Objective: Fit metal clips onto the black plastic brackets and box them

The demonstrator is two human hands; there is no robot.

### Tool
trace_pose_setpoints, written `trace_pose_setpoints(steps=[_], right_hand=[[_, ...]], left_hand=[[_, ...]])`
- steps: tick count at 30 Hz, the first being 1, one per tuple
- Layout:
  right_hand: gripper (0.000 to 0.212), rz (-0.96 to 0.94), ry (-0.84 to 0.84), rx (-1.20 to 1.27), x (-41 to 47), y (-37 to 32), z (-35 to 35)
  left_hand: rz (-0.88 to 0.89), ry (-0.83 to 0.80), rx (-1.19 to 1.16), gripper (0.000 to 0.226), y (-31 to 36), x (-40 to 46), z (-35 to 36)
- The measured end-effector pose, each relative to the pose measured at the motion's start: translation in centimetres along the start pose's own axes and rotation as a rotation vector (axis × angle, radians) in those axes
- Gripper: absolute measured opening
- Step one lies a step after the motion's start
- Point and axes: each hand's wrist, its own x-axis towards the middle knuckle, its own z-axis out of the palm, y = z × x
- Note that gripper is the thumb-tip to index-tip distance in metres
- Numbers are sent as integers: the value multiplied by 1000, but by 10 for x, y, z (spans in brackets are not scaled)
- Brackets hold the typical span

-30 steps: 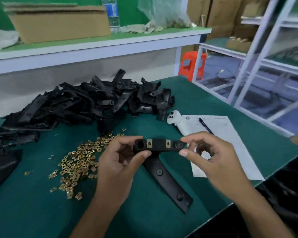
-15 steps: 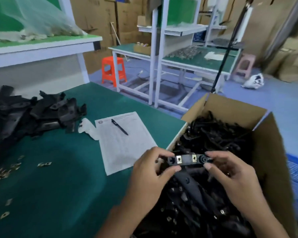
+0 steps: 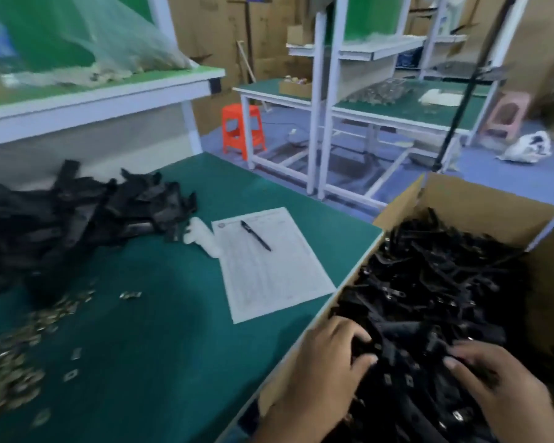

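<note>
Probably a factory assembly workshop: green-topped workbenches (image 3: pixel 406 105), stacked cardboard cartons (image 3: pixel 253 33), plastic stools (image 3: pixel 242 129), heaped parts (image 3: pixel 77 212).

box (image 3: pixel 461 199) brimful of brackets (image 3: pixel 435 282), bare mat (image 3: pixel 173 346) leftward

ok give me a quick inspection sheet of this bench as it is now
surface: green bench mat, bare in the middle.
job's things: loose black brackets heaped at the back left; metal clips scattered at the left edge; cardboard box off the right edge, nearly full of brackets; one clipped bracket held over it.
clutter: paper form with a pen; a white object beside it.
hands: left hand and right hand each grip an end of the clipped bracket.
cables: nothing seen on the bench.
surroundings: orange stool, further benches, stacked cartons.
</note>
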Motion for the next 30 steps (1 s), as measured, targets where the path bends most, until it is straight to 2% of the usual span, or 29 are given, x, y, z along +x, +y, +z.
trace_pose_setpoints(steps=[2,3,5,7,8,10,11,14,16,19,22,24,28,30], right_hand=[[42,46,-50,28,13,-2,33],[44,24,-154,84,15,-5,50],[48,-109,-348,133,28,-31,92],[71,-253,-394,186,30,-75,131],[68,-337,-415,208,30,-101,143],[33,-436,-436,242,16,-160,170],[26,-482,-484,235,6,-185,184],[34,-669,-648,340,-7,-251,245],[39,-730,-746,315,-8,-291,286],[14,-748,-735,139,4,-331,349],[47,-727,-747,-149,11,-348,392],[49,-757,-710,-246,3,-355,410],[22,-888,-651,-49,-22,-352,426],[24,-948,-601,24,-27,-349,427]], left_hand=[[-53,71,1,18,-23,-20,-25],[-93,123,9,21,-36,-32,-40],[-193,256,32,28,-65,-57,-76],[-353,387,51,32,-92,-89,-113],[-427,451,58,32,-105,-108,-130],[-554,557,95,32,-130,-144,-161],[-617,600,122,33,-141,-163,-173],[-764,747,196,30,-163,-210,-197],[-825,848,239,32,-171,-233,-202],[-926,916,266,35,-179,-253,-198],[-1004,1061,199,26,-187,-257,-196],[-1038,1116,204,11,-189,-255,-199],[-1036,1060,316,21,-198,-251,-205],[-1007,988,355,27,-204,-247,-207]])
